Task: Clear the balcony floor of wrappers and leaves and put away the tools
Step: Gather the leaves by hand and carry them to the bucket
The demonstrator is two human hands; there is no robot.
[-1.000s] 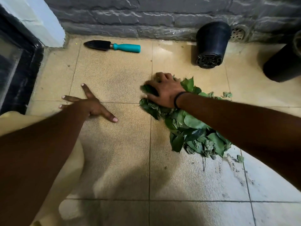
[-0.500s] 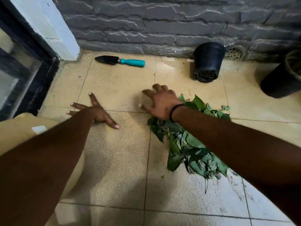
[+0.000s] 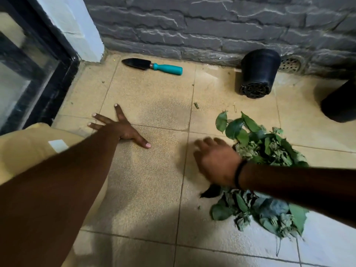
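Left hand (image 3: pixel 123 130): flat, fingers spread, left of leaf pile (image 3: pixel 265 151) | right hand (image 3: pixel 215 162): blurred, grip indeterminate, at pile's left edge | trowel (image 3: pixel 154 66): beyond pile.

Beige speckled floor tiles (image 3: pixel 154 105) meet a grey rough stone-brick wall (image 3: pixel 192 26). A white plastered pillar (image 3: pixel 77 26) adjoins a black-framed glass door (image 3: pixel 28 74); a round drain grate (image 3: pixel 290 63) sits low.

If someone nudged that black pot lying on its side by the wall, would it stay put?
Probably not. The black pot lies on its round side on smooth tile, so it would likely roll. It looks like thin plastic, with nothing seen spilling out, so it is probably light. Its taper suggests it would curve, not roll straight.
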